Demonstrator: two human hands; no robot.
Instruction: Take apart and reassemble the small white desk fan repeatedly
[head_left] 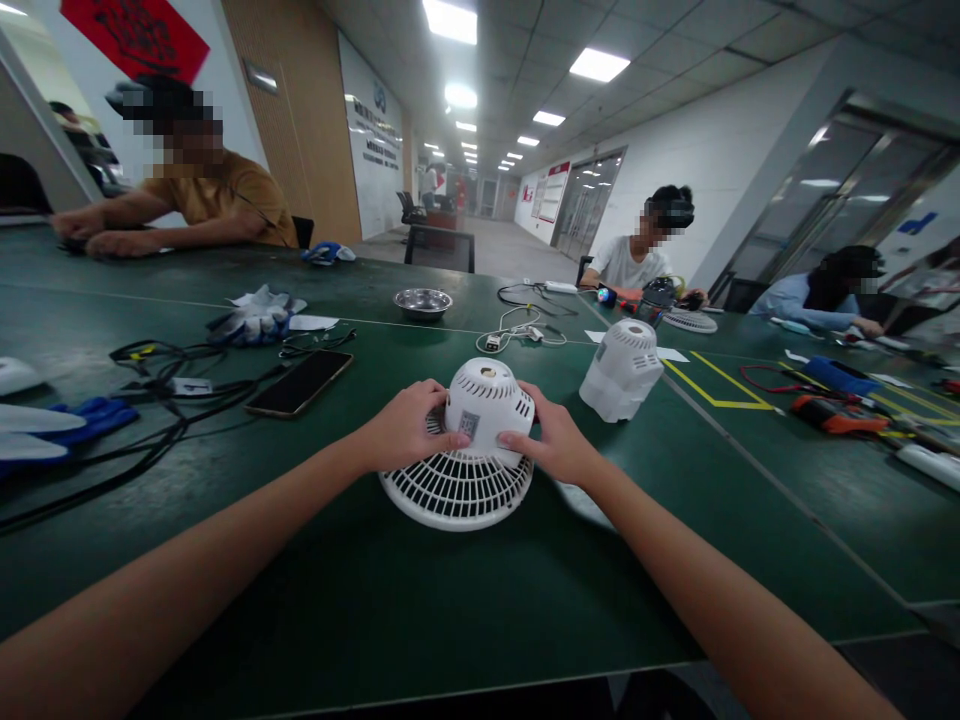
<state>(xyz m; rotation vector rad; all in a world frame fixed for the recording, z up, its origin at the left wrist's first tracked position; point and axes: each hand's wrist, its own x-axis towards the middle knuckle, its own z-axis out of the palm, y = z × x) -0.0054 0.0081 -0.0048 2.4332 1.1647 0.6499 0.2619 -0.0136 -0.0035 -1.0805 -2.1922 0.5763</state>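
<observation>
A white fan head [480, 420] lies grille-down on the green table [450, 620], its round motor housing facing up with a small label on its side. My left hand [409, 425] grips the housing from the left, fingers wrapped round it. My right hand [551, 435] grips it from the right in the same way. The ribbed white grille [454, 495] spreads out below both hands. A second white fan part [622, 368] lies tilted on the table just behind and to the right, untouched.
A black phone [298, 383] and tangled black cables [161, 385] lie to the left, with gloves [255, 318] behind. A steel bowl [423, 302] and a white charger cable [517, 335] sit further back. Three other people work at the table's far sides. Tools [836, 412] lie at right.
</observation>
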